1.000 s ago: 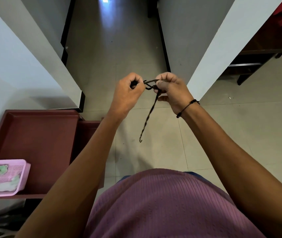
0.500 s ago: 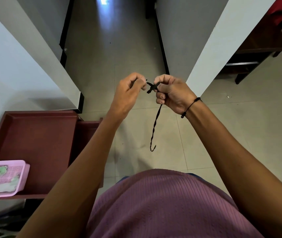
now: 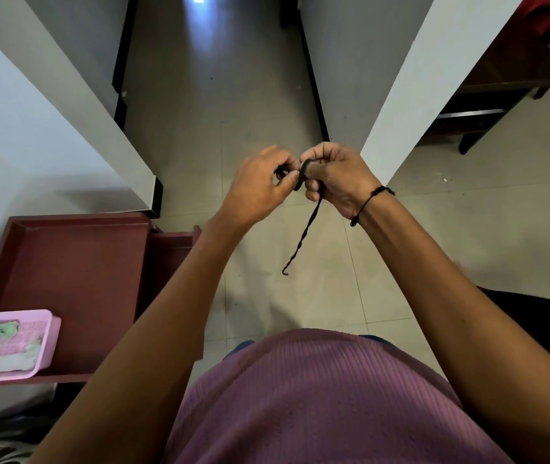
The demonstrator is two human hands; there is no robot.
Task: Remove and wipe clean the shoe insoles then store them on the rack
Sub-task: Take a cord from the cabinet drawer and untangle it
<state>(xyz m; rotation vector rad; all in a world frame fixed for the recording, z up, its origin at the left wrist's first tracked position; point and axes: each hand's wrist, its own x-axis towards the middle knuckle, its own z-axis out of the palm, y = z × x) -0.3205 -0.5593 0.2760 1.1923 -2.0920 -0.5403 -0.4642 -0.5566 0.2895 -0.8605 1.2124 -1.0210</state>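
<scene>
Both hands meet at chest height above the tiled floor (image 3: 300,95); the left hand (image 3: 260,185) and right hand (image 3: 337,179) each pinch the top of a black cord (image 3: 300,242), fingers curled in a closed grip around it; its twisted tail hangs free below; the dark red rack (image 3: 76,262) stands at the left, carrying a pink basket (image 3: 51,343); no insole is in view.

Person seen from above, two bare forearms with no sleeves showing, mauve ribbed knit top (image 3: 317,396) with a sliver of blue garment (image 3: 240,346) at its upper edge, thin black cord bracelet (image 3: 365,204) with small knots on the right wrist
</scene>
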